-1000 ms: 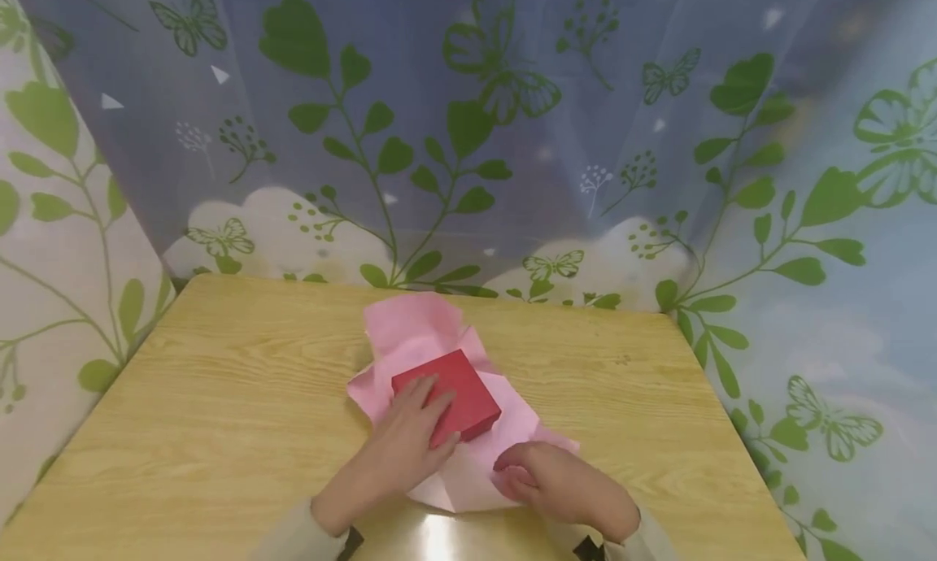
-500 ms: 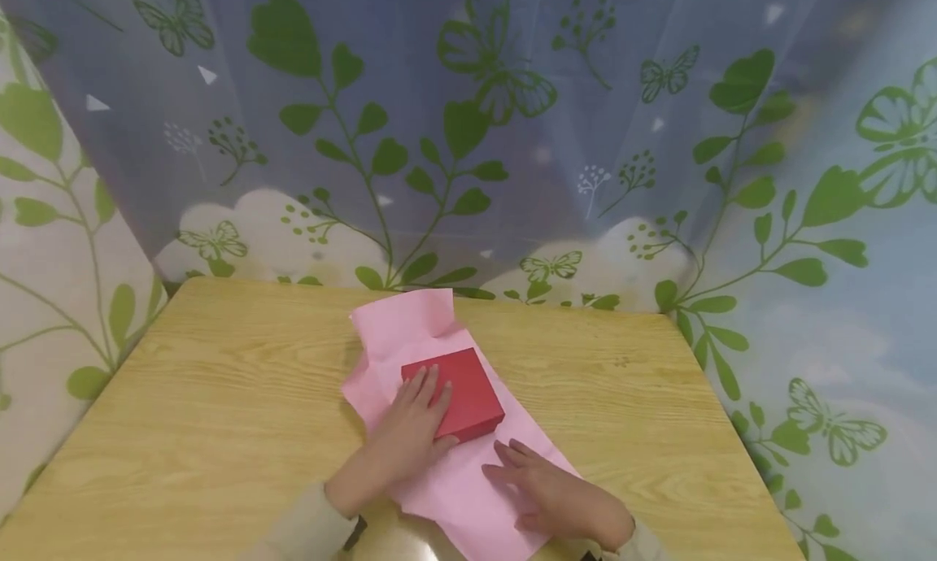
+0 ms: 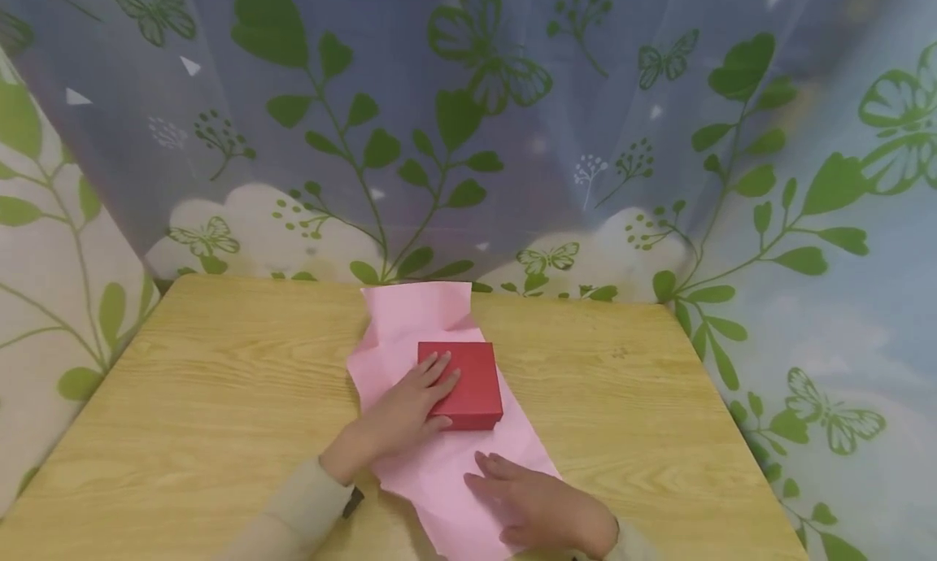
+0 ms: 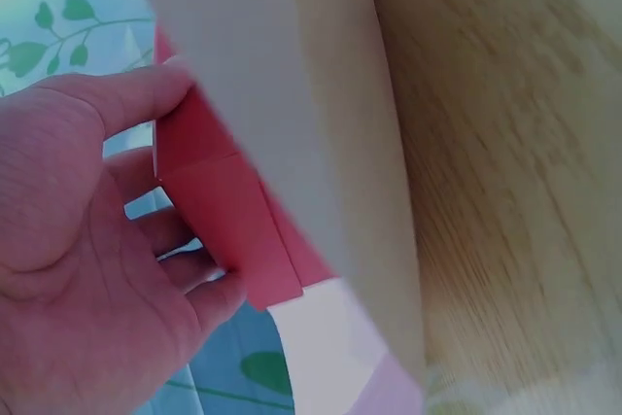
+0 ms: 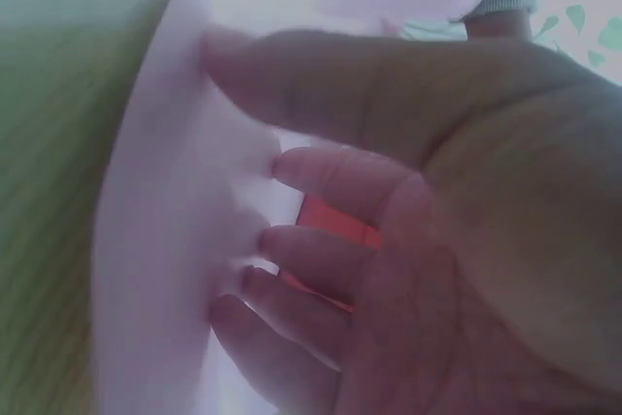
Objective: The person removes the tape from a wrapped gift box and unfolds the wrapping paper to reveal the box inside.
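Note:
A red lidded box [image 3: 472, 382] sits on a creased sheet of pink paper [image 3: 439, 471]. My left hand [image 3: 403, 410] rests on the left part of the lid with its fingers stretched out and its thumb by the box's near side. The left wrist view shows that thumb and the fingertips against the box [image 4: 228, 211], with a raised flap of the paper [image 4: 321, 123] covering part of it. Nearer the front, my right hand [image 3: 538, 500] lies on the paper with its fingers spread. Its fingertips touch the sheet [image 5: 155, 240] in the right wrist view.
A wooden table [image 3: 241, 382] carries the paper and box. Behind it hangs a blue curtain [image 3: 329, 179] printed with leaves and butterflies. Similar printed cloth [image 3: 827, 317] runs along the right side. The paper's far end [image 3: 417, 301] stands up near the table's back edge.
The box has turned so that its near side faces me. My right hand has let go of the curled paper edge, and the near part of the sheet now lies spread out toward me.

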`<state>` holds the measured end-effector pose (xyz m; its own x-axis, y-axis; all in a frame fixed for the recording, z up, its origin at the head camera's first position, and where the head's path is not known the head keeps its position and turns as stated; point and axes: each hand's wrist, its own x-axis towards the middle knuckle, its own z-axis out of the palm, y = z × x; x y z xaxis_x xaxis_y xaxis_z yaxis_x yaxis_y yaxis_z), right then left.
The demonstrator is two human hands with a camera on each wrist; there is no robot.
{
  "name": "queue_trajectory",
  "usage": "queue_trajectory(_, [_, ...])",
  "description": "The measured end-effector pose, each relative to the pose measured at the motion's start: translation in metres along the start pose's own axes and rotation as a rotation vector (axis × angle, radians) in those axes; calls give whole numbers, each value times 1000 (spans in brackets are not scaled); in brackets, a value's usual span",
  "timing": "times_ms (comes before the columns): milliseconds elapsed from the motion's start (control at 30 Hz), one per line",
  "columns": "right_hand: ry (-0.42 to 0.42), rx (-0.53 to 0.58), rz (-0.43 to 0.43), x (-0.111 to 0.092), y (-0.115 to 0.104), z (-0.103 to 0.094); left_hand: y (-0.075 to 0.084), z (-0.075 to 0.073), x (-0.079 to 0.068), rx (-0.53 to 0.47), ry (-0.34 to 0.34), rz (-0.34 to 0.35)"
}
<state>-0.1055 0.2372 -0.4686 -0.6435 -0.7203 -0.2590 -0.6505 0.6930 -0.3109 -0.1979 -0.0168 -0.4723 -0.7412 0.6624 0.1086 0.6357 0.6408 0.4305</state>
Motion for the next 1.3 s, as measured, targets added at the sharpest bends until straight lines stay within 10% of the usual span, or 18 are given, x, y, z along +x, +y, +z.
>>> queue_trajectory(467, [-14, -145, -135, 12, -15, 2, -10, -7, 6, -22, -12, -25])
queue_trajectory(967, [-40, 129, -73, 24, 12, 5, -11, -6, 3, -19, -12, -42])
queue_trajectory(1300, [27, 108, -115, 24, 9, 14, -31, -15, 0, -104, 55, -71])
